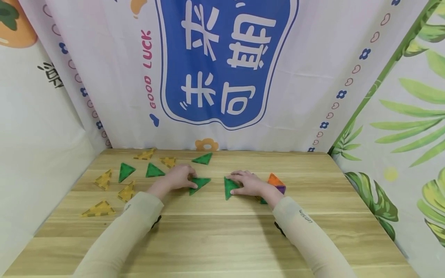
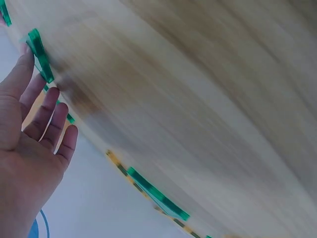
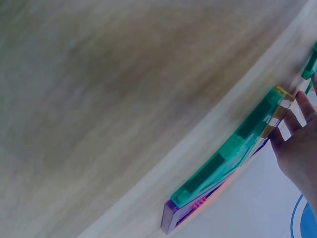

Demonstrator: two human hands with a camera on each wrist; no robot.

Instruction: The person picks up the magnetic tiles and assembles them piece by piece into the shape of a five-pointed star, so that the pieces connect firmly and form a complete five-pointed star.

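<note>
My left hand pinches a green triangular magnetic tile close over the wooden table; in the left wrist view thumb and fingertips meet that tile. To its right, my right hand grips a second green triangular tile with its thumb on the near side and fingers over the far corner. In the right wrist view this green tile shows only at the edge. Beside and partly under the right hand lies a group of joined tiles, with an orange triangle and a purple piece showing.
Several yellow triangular tiles lie scattered on the left of the table. More green triangles lie there too, one at left, one near the left wrist and one farther back. A printed curtain hangs behind the table.
</note>
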